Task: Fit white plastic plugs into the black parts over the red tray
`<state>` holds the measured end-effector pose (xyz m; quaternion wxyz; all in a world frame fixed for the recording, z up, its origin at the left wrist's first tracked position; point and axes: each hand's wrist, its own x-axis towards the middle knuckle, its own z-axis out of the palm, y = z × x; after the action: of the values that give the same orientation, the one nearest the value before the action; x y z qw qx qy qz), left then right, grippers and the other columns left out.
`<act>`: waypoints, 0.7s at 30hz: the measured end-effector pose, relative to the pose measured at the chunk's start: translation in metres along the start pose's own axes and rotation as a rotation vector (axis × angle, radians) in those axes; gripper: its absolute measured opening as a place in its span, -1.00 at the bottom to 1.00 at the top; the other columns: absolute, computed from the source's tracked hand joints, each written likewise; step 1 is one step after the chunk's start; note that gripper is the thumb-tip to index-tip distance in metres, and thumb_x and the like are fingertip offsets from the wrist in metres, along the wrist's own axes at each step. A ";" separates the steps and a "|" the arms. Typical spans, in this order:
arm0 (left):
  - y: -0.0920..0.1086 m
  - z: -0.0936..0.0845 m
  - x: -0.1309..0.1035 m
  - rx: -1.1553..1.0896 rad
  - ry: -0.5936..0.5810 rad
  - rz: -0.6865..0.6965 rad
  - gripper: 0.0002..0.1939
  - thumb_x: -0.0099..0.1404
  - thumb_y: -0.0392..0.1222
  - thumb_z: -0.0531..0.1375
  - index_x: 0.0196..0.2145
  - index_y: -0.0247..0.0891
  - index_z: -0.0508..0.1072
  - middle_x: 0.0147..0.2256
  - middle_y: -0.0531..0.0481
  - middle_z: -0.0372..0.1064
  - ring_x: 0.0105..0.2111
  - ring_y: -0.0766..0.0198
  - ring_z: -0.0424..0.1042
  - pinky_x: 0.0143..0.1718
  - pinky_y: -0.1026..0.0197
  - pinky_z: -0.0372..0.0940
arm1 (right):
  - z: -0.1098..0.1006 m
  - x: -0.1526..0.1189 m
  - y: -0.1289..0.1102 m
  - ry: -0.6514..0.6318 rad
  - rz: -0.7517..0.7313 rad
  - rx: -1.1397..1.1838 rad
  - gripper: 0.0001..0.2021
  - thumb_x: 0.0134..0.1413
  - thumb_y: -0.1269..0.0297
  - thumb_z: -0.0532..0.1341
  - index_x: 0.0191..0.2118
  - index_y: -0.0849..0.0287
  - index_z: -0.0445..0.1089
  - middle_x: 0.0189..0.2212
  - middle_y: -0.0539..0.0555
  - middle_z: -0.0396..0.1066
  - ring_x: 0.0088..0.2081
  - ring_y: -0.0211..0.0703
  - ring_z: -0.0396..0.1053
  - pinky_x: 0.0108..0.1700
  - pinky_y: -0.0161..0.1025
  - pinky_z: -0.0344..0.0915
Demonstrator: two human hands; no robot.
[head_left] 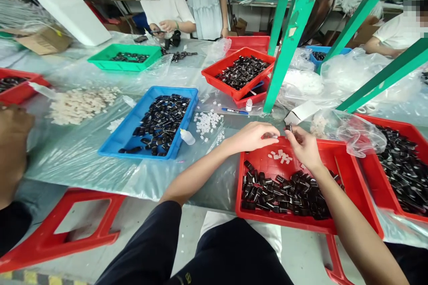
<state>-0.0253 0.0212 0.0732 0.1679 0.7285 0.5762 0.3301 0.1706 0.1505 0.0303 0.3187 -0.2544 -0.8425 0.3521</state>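
Over the back edge of a red tray (351, 178), my right hand (304, 144) pinches a small black part (288, 128) between thumb and fingers. My left hand (256, 137) is just to its left, fingertips closed together; what they hold, if anything, is too small to make out. Below the hands, the tray holds several small white pieces (281, 156) near its back and a heap of black parts (284, 191) along its front. The two hands are close but apart.
Left of my arms are a blue tray (115, 136) of black parts, a glue bottle (187, 137) and loose white pieces (207, 122). Green metal posts (290, 31) rise behind my hands. Another red tray (371, 164) lies right. People stand across the table; another person's hand (13, 142) is far left.
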 end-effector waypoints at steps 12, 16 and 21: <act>-0.009 0.007 0.003 -0.139 0.238 -0.081 -0.83 0.44 -0.13 0.22 -0.15 -0.26 0.54 -0.22 0.00 0.57 -0.32 0.32 0.48 -0.20 0.23 0.35 | 0.009 -0.005 -0.003 -0.038 -0.030 0.024 -0.57 0.36 -0.12 0.16 -0.12 0.18 0.51 -0.29 0.10 0.54 -0.34 -0.13 0.42 -0.28 -0.21 0.32; -0.011 0.008 0.004 -0.131 0.204 -0.075 -0.84 0.44 -0.18 0.21 -0.13 -0.26 0.56 -0.21 -0.04 0.56 -0.24 0.28 0.51 -0.15 0.20 0.37 | 0.010 -0.006 -0.006 -0.028 -0.027 0.027 -0.58 0.36 -0.10 0.17 -0.09 0.18 0.52 -0.32 0.08 0.53 -0.38 -0.17 0.39 -0.32 -0.23 0.31; -0.006 0.002 0.002 -0.060 0.099 0.021 -0.81 0.50 -0.21 0.13 -0.05 -0.25 0.52 -0.03 -0.10 0.52 -0.07 0.24 0.50 0.00 0.18 0.35 | 0.010 -0.007 -0.008 -0.025 -0.049 0.001 -0.60 0.34 -0.09 0.19 -0.13 0.19 0.51 -0.36 0.08 0.51 -0.41 -0.17 0.40 -0.33 -0.24 0.33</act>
<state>-0.0281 0.0252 0.0685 0.1576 0.7120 0.5661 0.3845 0.1668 0.1363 0.0287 0.3168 -0.2291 -0.8521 0.3479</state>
